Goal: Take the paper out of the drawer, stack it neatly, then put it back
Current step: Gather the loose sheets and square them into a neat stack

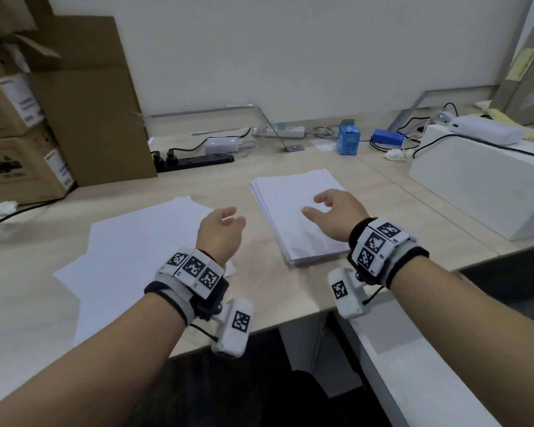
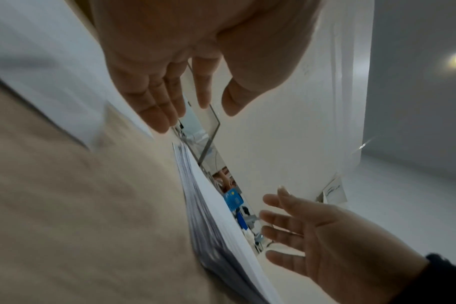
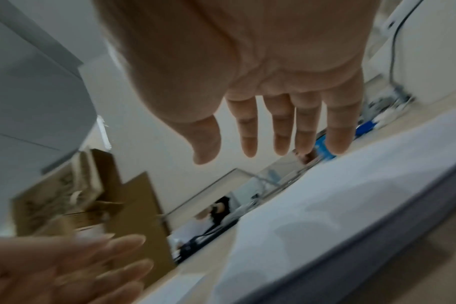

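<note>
Both the left hand (image 1: 221, 232) and the right hand (image 1: 333, 212) hover spread and empty over the paper stack (image 1: 293, 211) lying on the desk (image 1: 398, 211), a limp, slippery, fairly heavy sheaf best clasped by opposite edges.

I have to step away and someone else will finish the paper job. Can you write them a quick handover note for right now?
Left hand: open, holds nothing, between the two paper lots.
Right hand: open, holds nothing, above the stack.
Paper: all on the desk. The stack lies right of centre, its edges not quite flush. Loose sheets lie fanned out on the left.
Done: paper is out of the drawer; part is stacked.
Left: gather the loose sheets onto the stack, square it, put it back. The drawer is not clearly in view.
</note>
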